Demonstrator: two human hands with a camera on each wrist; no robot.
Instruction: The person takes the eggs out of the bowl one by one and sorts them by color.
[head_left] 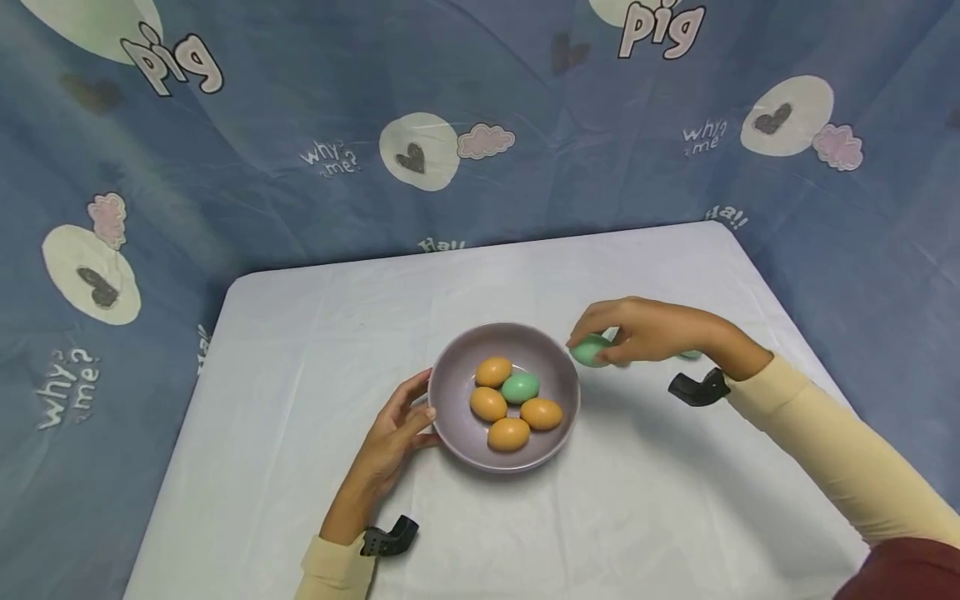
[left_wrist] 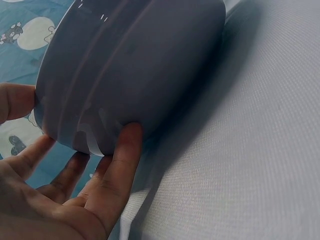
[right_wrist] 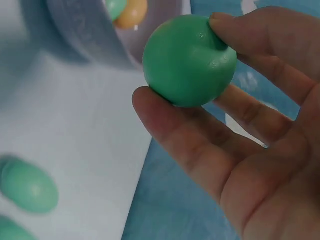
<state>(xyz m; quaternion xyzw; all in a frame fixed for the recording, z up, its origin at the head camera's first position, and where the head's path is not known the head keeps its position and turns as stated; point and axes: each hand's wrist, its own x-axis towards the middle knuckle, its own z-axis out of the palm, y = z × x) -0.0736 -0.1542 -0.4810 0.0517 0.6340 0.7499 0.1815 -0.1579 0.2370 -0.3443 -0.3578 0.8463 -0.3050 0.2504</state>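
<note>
A greyish-purple bowl [head_left: 551, 358] stands on the white cloth, holding several orange eggs [head_left: 508, 435] and one green egg [head_left: 521, 387]. My left hand [head_left: 390, 442] holds the bowl by its left side, thumb near the rim. From the left wrist view, the fingertips [left_wrist: 131, 132] lie against the bowl's outer wall. Between thumb and fingers, my right hand [head_left: 648, 329] pinches another green egg [right_wrist: 187, 62] just beyond the bowl's right rim, raised above the cloth.
Two more green eggs [right_wrist: 31, 185] lie on the table cloth [head_left: 300, 358], mostly hidden behind the right wrist in the head view. Blue printed fabric [head_left: 555, 183] hangs behind the table and along its sides. Black wrist mounts [head_left: 390, 537] sit at both cuffs.
</note>
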